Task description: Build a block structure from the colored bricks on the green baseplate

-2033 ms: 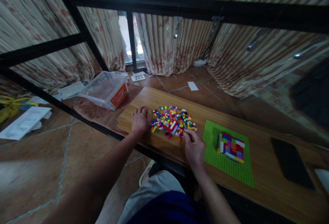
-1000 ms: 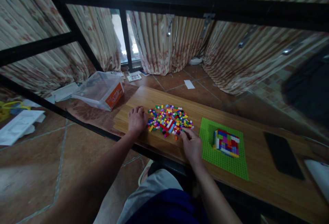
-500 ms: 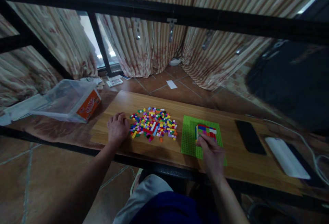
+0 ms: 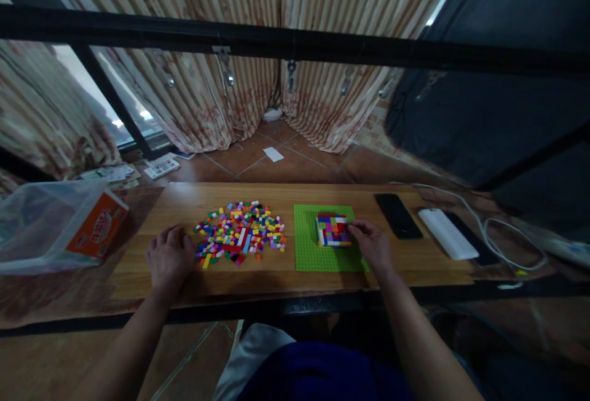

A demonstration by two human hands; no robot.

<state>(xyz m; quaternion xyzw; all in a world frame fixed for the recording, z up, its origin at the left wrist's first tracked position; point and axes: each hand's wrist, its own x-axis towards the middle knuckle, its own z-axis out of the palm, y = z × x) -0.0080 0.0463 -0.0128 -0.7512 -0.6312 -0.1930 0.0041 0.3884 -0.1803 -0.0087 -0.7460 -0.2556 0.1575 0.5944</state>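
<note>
On a green studded baseplate [image 4: 306, 256] stands a low block built of toy bricks [image 4: 332, 231], its top a patchwork of red, blue, white, green and purple. My right hand [image 4: 372, 245] is at the block's right side, thumb and fingertips pinched together against its edge. Anything between those fingertips is too small to make out. Palm down on the wooden board, my left hand [image 4: 169, 260] rests with loosely bent fingers just left of a spread pile of loose toy bricks [image 4: 242, 232]. It holds nothing that I can see.
A clear plastic bin [image 4: 43, 223] with an orange label stands at the far left. Right of the baseplate lie a black phone [image 4: 399, 215], a white power bank [image 4: 447, 233] and a white cable [image 4: 511, 261]. A dark metal bar [image 4: 295, 42] crosses beyond the board.
My right hand has gone from the block's near left corner to its right side, uncovering its top. The view has turned right. My left hand stays beside the pile.
</note>
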